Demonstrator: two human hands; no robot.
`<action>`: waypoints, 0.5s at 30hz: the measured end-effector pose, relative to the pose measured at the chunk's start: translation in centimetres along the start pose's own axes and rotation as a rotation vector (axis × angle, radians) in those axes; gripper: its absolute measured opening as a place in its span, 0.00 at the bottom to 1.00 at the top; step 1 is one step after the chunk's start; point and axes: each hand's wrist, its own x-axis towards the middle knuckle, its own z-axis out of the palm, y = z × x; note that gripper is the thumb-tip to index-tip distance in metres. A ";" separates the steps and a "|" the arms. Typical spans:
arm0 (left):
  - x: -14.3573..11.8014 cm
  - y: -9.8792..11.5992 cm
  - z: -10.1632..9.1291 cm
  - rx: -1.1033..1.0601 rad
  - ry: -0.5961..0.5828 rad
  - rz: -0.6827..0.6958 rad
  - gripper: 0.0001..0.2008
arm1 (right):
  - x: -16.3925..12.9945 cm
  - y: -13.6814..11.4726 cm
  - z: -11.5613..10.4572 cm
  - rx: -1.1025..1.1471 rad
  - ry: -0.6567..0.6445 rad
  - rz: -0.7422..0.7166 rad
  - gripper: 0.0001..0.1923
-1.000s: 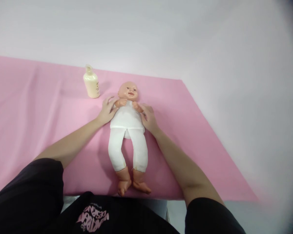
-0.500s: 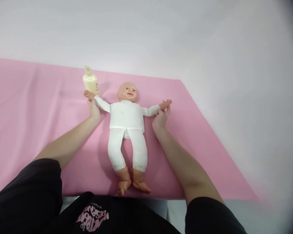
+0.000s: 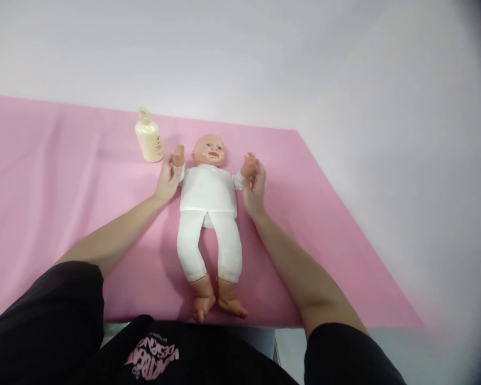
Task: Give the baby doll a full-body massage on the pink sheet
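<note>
A baby doll (image 3: 209,192) with a white cloth body and bare plastic head, hands and feet lies on its back, feet towards me. My left hand (image 3: 169,179) is closed around the doll's forearm on the left side, just below its plastic hand. On the other side, my right hand (image 3: 256,187) grips the doll's other forearm near the wrist. Both doll arms are bent, with the plastic hands raised at either side of its head. My fingers are partly hidden behind the doll's arms.
A pale yellow pump bottle (image 3: 149,140) stands left of the doll's head, close to my left hand. Pink cloth (image 3: 328,256) covers the table, its far edge and slanting right edge in view. White surface (image 3: 344,69) extends beyond it.
Both doll arms, stretched out sideways before, have been brought inwards and up by my hands. The left one no longer overlaps the bottle. The doll's body and legs have stayed put.
</note>
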 end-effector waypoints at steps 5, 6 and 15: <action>-0.5 1.8 0.6 0.251 -0.344 0.174 0.31 | -0.7 -0.4 0.6 -0.192 -0.313 -0.173 0.24; -0.5 1.9 0.6 0.263 -0.348 0.183 0.31 | -0.8 -0.3 0.7 -0.205 -0.318 -0.185 0.24; 0.2 -1.8 0.1 -0.119 0.202 -0.099 0.31 | 0.0 1.0 0.2 0.050 0.028 0.012 0.34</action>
